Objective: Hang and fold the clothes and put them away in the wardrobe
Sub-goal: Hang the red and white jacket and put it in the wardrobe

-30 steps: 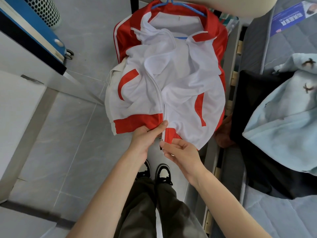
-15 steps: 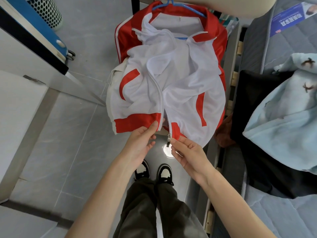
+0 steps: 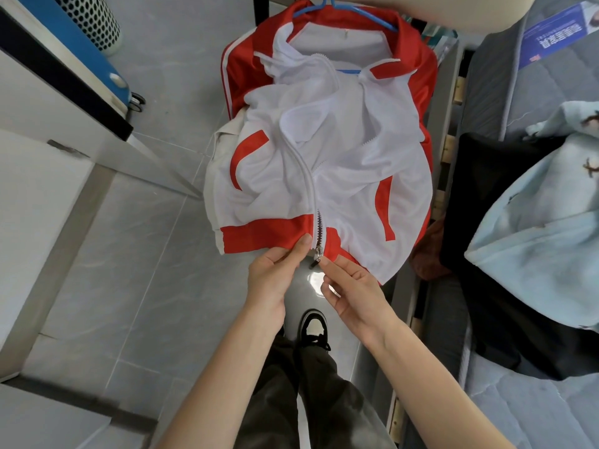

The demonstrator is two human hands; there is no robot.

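The left hand [image 3: 272, 280] has a narrow grip, pinching the red hem of the jacket [image 3: 340, 157] beside the zipper slider [image 3: 318, 252]. The right hand [image 3: 353, 293] pinches the hem at the slider's pull. Half a second ago the hem ends were apart; now they meet. The jacket hangs on a blue hanger [image 3: 343, 8]. The print on the leaflet [image 3: 557, 34] on the bed [image 3: 534, 409] is unreadable.
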